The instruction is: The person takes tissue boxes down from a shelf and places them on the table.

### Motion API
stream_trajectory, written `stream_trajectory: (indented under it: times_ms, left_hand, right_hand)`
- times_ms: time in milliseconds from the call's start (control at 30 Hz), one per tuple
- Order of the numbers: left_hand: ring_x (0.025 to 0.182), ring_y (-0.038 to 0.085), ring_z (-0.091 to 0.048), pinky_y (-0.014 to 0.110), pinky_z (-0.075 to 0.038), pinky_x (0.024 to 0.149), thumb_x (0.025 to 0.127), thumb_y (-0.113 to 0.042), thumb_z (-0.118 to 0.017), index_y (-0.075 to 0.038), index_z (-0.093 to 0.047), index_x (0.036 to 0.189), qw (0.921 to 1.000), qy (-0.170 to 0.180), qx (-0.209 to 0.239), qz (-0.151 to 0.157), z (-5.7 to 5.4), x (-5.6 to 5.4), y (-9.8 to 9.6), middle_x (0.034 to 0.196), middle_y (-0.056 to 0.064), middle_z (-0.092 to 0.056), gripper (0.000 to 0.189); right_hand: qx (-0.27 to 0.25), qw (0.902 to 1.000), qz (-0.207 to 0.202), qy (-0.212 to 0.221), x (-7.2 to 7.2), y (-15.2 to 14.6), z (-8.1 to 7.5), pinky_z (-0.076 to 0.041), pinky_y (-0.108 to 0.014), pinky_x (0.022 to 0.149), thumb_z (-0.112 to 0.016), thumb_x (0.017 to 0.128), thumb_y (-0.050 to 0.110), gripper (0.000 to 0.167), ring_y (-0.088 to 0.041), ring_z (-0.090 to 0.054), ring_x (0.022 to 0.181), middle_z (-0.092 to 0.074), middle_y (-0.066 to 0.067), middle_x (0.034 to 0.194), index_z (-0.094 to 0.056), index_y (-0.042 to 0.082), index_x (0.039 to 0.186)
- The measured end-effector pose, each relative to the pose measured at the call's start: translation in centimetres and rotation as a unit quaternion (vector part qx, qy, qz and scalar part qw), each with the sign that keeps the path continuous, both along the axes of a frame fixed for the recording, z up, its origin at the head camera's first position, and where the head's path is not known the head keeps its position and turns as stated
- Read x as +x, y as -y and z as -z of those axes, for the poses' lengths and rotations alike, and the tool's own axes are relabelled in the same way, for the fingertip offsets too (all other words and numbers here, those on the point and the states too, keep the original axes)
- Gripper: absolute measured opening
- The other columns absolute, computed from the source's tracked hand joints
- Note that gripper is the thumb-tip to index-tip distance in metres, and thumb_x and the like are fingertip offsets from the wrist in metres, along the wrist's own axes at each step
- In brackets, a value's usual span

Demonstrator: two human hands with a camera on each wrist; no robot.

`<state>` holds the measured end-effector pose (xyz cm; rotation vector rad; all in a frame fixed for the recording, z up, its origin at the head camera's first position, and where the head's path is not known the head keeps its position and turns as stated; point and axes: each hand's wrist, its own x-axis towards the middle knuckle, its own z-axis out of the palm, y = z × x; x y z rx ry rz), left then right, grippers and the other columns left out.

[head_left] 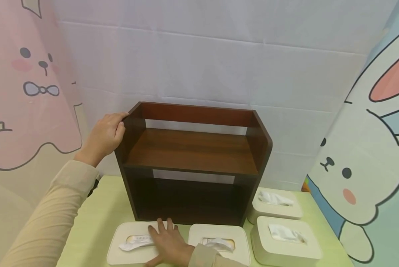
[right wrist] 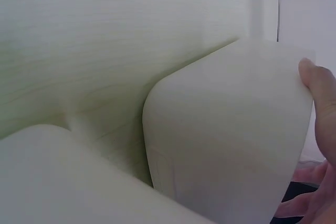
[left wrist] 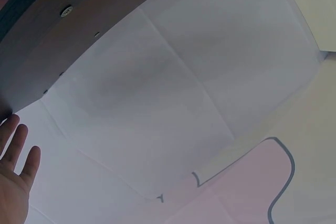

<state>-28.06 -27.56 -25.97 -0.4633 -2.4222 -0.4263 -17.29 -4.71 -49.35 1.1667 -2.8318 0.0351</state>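
A dark brown two-tier wooden shelf (head_left: 192,148) stands upright on the table. My left hand (head_left: 106,135) rests at the top of its left side panel. In the left wrist view, fairly straight fingers (left wrist: 17,142) reach toward the panel's edge. On a cream tissue box (head_left: 119,241) in front of the shelf lies my right hand (head_left: 170,244), fingers spread over the right part of the lid. Its thumb (right wrist: 310,72) touches the box's upper edge in the right wrist view. A second tissue box (head_left: 194,241) sits just right of it, partly behind my right sleeve.
Two more tissue boxes, a back one (head_left: 276,213) and a front one (head_left: 286,250), stand to the shelf's right. The light green table (head_left: 89,218) meets white fabric (head_left: 199,70) behind. Printed rabbit curtains (head_left: 369,148) hang at the sides.
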Motion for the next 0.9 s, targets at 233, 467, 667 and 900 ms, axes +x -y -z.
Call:
stream_trajectory:
  times_ms: [233,467,667,900]
  left_hand:
    - [0.116,0.041,-0.045,0.052,-0.033,0.101,0.095,-0.014,-0.03,0.004,-0.049,0.127,1.0,-0.004,-0.002,0.0,0.0,0.1,0.0,0.128,0.023,-0.051,0.041]
    - [0.118,0.04,-0.044,0.051,-0.032,0.101,0.095,-0.015,-0.03,0.004,-0.049,0.127,1.0,-0.001,0.0,0.001,0.0,0.1,0.2,0.128,0.023,-0.051,0.042]
    - [0.119,0.04,-0.044,0.051,-0.031,0.102,0.095,-0.015,-0.03,0.004,-0.048,0.128,1.0,0.003,0.0,0.003,0.0,0.1,0.3,0.129,0.023,-0.05,0.041]
    - [0.117,0.04,-0.044,0.052,-0.032,0.101,0.095,-0.016,-0.03,0.003,-0.047,0.129,0.9999,0.008,-0.008,-0.001,-0.2,0.4,0.4,0.129,0.023,-0.05,0.042]
  right_hand:
    - [0.024,0.9996,0.004,0.015,0.4,0.3,-0.3,-0.051,-0.044,0.084,-0.057,0.06,0.077,0.096,-0.039,-0.045,0.12,-0.04,-0.011,0.139,-0.037,0.023,0.138]
    - [0.043,0.9973,-0.01,0.058,0.3,0.0,-1.0,-0.049,-0.045,0.088,-0.051,0.065,0.077,0.094,-0.037,-0.041,0.125,-0.033,-0.01,0.145,-0.033,0.023,0.14]
    - [0.044,0.998,-0.04,0.021,0.0,-0.8,-1.9,-0.05,-0.04,0.086,-0.048,0.069,0.076,0.086,-0.03,-0.048,0.118,-0.041,-0.006,0.139,-0.038,0.022,0.135]
    - [0.011,0.9982,-0.059,-0.002,-0.4,-2.3,-3.5,-0.05,-0.038,0.085,-0.043,0.082,0.066,0.069,-0.026,-0.052,0.112,-0.048,-0.004,0.133,-0.043,0.019,0.132]
